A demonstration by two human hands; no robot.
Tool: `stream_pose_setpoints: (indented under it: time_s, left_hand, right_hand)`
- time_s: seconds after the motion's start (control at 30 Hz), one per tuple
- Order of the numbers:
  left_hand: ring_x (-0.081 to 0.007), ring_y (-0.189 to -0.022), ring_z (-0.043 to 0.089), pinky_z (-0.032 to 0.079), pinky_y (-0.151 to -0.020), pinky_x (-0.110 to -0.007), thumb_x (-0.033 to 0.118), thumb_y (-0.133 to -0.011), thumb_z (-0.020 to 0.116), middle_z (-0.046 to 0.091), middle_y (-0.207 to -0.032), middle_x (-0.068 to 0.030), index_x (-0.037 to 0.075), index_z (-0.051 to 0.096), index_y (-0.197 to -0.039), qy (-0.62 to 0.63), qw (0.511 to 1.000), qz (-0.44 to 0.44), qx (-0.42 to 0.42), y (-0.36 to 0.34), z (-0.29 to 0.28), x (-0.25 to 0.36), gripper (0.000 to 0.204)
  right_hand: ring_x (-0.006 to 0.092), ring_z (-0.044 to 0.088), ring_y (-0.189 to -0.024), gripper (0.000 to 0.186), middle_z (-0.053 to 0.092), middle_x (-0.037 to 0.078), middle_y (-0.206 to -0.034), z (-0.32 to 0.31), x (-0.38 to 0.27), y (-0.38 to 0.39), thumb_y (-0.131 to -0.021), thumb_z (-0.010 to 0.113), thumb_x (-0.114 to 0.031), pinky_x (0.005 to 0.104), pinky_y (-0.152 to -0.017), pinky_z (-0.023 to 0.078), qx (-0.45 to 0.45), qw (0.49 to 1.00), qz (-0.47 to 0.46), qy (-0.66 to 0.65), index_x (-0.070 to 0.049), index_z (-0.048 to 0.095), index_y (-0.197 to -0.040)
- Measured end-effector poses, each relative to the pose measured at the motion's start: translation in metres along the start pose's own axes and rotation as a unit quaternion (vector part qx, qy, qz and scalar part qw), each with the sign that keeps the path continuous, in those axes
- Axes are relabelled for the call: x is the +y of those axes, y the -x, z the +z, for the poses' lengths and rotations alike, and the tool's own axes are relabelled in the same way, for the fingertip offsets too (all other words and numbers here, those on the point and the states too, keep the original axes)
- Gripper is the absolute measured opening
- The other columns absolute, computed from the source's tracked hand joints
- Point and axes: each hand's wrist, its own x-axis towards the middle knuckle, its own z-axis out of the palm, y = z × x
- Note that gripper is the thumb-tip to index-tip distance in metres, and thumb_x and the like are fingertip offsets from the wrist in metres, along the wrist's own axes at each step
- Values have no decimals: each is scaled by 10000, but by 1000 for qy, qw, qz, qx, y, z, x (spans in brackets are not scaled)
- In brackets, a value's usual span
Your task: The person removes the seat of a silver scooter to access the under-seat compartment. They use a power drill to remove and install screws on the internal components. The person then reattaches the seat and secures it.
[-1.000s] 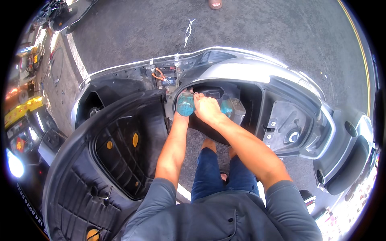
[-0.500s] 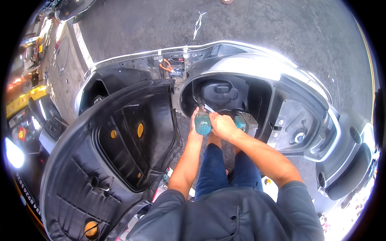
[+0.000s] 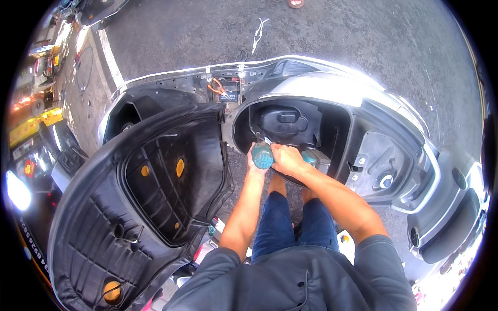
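Teal power driver (image 3: 263,155) gripped in both our hands — left hand (image 3: 255,161), right hand (image 3: 287,159) — bit angled up-left into the scooter's storage well (image 3: 332,124) near edge.

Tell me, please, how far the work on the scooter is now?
Done: the seat is lifted open and the storage tub exposed. In hand: both hands, left and right, hold a teal power tool at the tub's near rim. Left: the tub sits in place.

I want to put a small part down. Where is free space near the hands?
The black under-seat tub is bare beyond the teal power tool, which the left hand and right hand crowd at its near rim. The grey asphalt behind the silver scooter body lies open.
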Motion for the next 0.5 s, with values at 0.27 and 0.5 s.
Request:
stream_pose_setpoints:
  time_s: [0.27,0.5]
  left_hand:
    - [-259,-1178,585,419,-1077,-428,367,-986,394,654,-1216,-75,89,612,-1197,66,997,36,-28,46,11,-17,411]
    - [-264,-1188,577,412,-1085,-425,360,-968,412,654,-1216,-89,71,612,-1194,74,995,25,-57,33,6,-13,418]
  right_hand:
    - [358,691,-788,398,681,211,-877,28,-13,-3,-729,661,-129,451,-677,553,37,996,-32,80,70,552,-1057]
    - [352,695,-764,375,683,213,-886,19,-10,-6,-720,636,-104,448,-649,548,6,996,-34,82,77,558,-1038]
